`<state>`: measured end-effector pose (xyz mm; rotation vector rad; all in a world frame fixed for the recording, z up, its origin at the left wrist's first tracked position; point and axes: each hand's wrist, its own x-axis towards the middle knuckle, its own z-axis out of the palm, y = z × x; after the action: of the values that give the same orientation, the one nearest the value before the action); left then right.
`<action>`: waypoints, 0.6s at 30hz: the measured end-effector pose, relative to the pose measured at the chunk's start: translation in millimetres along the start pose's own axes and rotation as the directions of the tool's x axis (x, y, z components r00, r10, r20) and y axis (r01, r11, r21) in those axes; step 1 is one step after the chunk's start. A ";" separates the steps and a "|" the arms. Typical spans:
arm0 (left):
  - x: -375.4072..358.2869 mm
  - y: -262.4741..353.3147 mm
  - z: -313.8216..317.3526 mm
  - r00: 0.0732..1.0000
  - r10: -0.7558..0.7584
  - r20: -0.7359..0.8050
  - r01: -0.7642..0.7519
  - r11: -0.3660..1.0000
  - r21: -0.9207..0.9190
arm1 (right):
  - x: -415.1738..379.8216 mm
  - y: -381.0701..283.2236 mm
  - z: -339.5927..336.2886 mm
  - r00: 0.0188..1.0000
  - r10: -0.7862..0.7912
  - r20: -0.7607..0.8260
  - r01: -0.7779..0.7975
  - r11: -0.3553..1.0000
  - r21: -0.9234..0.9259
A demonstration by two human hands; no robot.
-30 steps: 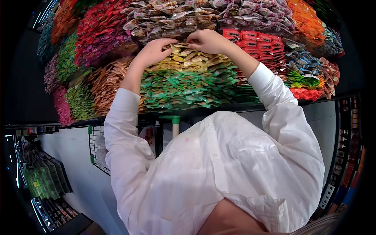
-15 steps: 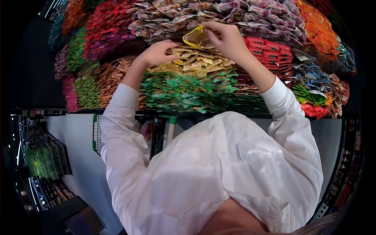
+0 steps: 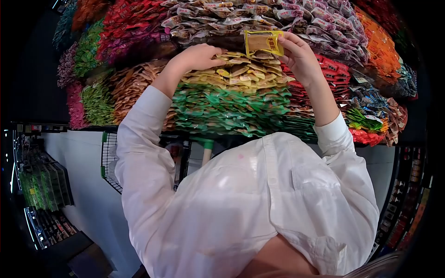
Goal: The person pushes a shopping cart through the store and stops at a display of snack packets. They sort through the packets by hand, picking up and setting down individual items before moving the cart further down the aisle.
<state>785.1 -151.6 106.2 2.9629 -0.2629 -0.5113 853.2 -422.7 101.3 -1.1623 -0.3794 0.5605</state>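
Note:
Between the thumb and fingers of my right hand (image 3: 299, 56) is a small yellow snack packet (image 3: 262, 43), gripped by its right edge. Its printed face with a clear window shows, and it is held above the pile of yellow packets (image 3: 248, 72). My left hand (image 3: 199, 58) lies at the left end of that pile, fingers stretched out and thumb apart, with the fingertips touching the packets. Green packets (image 3: 227, 104) are stacked in front of the yellow ones.
White-and-purple packets (image 3: 232, 18) rise behind, red packets (image 3: 331, 72) stand to the right, and brown-orange ones (image 3: 134, 88) to the left. A wire shopping cart (image 3: 111, 160) with green corners is below left. Stocked shelves (image 3: 44, 187) are at far left.
My right hand has moved right and slightly down with the yellow packet, turning its printed face into view. My left hand has shifted a little, staying on the pile's left side.

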 end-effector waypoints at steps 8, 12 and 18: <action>1.2 0.3 0.0 1.000 0.006 -0.030 -0.007 0.999 -0.039 | -15.6 15.1 41.1 0.949 -0.261 0.178 0.316 0.806 -0.500; 10.2 -13.0 6.2 1.000 0.008 -0.025 -0.007 1.000 0.022 | -17.9 34.7 60.7 0.766 -0.422 0.486 0.595 0.177 -0.784; 10.7 -15.6 7.5 0.995 0.095 -0.022 -0.096 0.995 -0.017 | -14.5 71.4 64.0 0.749 -0.214 0.627 0.583 -0.237 -0.778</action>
<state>794.8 -139.1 93.4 2.9197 -0.3937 -0.4671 790.6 -362.8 57.7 -2.2747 -1.6361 -0.4506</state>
